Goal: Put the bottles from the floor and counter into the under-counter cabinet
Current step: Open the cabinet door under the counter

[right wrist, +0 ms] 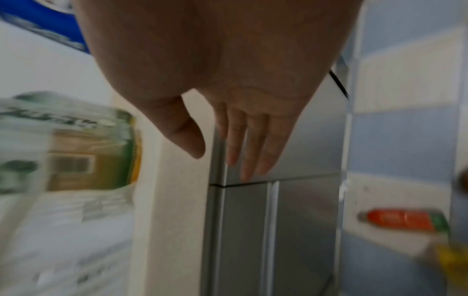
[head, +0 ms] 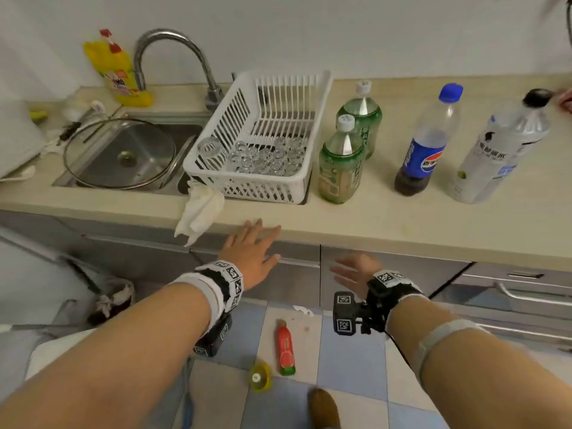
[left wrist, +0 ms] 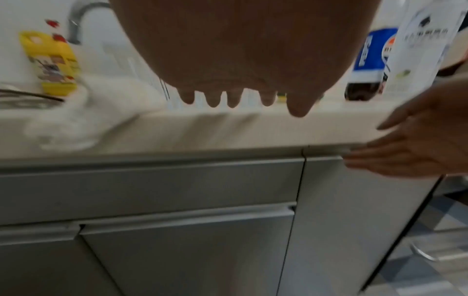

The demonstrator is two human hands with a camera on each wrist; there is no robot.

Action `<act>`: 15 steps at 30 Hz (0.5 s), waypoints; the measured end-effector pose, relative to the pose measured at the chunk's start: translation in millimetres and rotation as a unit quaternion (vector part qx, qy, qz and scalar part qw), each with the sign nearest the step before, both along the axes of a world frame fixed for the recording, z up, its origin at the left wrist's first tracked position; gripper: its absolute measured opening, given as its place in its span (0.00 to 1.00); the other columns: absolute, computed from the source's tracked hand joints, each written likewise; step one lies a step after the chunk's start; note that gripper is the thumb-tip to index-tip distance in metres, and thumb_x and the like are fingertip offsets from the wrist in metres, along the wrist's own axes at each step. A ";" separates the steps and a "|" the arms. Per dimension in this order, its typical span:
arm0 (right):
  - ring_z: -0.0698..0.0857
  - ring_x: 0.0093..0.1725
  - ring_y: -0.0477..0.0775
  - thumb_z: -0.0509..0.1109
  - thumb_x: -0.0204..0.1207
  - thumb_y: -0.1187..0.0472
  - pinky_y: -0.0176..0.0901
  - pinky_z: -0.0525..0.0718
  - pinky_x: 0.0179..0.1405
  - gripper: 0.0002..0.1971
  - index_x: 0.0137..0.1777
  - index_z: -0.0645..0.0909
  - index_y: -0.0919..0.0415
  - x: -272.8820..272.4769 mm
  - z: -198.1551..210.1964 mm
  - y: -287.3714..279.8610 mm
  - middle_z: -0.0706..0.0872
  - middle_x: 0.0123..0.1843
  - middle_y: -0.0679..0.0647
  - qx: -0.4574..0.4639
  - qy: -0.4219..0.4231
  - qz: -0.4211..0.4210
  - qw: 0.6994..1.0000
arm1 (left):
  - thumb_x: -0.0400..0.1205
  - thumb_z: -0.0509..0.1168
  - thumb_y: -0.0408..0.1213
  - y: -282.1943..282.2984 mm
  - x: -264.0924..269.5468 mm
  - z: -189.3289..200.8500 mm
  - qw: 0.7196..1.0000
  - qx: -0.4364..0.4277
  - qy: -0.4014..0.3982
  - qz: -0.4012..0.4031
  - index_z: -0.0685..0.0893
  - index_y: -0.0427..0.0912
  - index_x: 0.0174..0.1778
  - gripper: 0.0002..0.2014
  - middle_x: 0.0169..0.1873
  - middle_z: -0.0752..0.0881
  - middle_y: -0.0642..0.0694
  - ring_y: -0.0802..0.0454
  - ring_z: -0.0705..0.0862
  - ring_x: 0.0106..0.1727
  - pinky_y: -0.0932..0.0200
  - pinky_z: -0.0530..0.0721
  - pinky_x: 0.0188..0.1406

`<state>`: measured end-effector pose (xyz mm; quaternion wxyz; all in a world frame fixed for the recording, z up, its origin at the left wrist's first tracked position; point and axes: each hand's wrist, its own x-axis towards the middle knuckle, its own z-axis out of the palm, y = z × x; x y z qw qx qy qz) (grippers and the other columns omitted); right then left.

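Head view shows our left hand and right hand spread and holding nothing before the shut cabinet doors, four bottles upright on the counter, and a red bottle and a yellow one on the floor. We judge them light, smooth plastic, best gripped round the body; the cola bottle looks nearly empty and tippy. The doors must open first, and the white basket of glasses crowds the green bottles
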<state>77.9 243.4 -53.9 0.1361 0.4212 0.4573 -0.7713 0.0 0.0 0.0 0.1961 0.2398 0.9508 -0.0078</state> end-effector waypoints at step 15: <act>0.87 0.60 0.60 0.65 0.83 0.60 0.55 0.81 0.66 0.08 0.54 0.81 0.64 8.6 -5.3 -23.6 0.89 0.56 0.60 -0.046 -0.009 -0.097 0.994 | 0.86 0.51 0.63 2.4 5.8 -29.6 0.999 0.019 0.033 -0.010 0.72 0.57 0.81 0.28 0.89 0.31 0.41 0.39 0.30 0.90 0.30 0.45 0.88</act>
